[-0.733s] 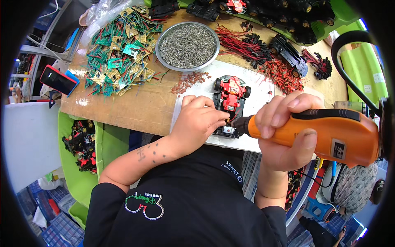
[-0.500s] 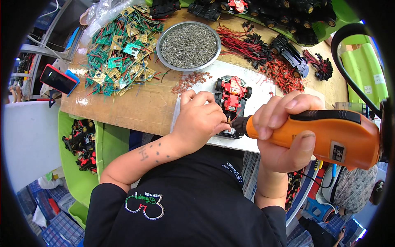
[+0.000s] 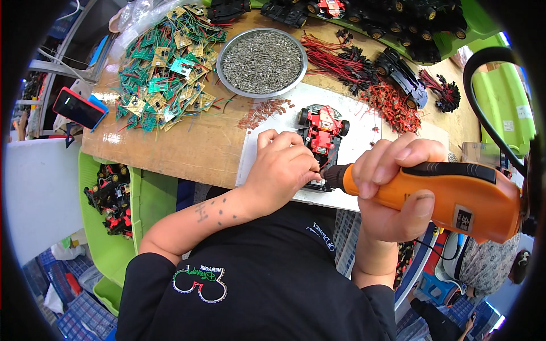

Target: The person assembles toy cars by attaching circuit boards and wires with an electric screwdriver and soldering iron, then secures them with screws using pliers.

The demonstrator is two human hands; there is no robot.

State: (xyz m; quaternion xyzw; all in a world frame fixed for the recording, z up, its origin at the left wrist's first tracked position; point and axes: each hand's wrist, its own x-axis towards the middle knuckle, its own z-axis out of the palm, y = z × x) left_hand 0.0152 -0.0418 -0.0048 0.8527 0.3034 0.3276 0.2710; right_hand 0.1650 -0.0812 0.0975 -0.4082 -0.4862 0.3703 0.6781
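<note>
A toy car chassis in black and red lies on a white board, its far wheels showing. My right hand is wrapped round an orange electric screwdriver, its dark nose pointing left over the chassis's near end. Just left of that nose, my left hand has thumb and fingers pinched together. Whatever it holds there is too small to make out. The two hands and the tool hide part of the near end of the chassis.
A round metal bowl of small screws stands beyond the board. Circuit boards with wires are heaped to its left, red and black wire leads to its right. A green bin of car parts sits at left, and a phone leans above it.
My left hand has shifted slightly nearer to me along the chassis. The screwdriver's nose has moved a little right and nearer. The chassis stays put.
</note>
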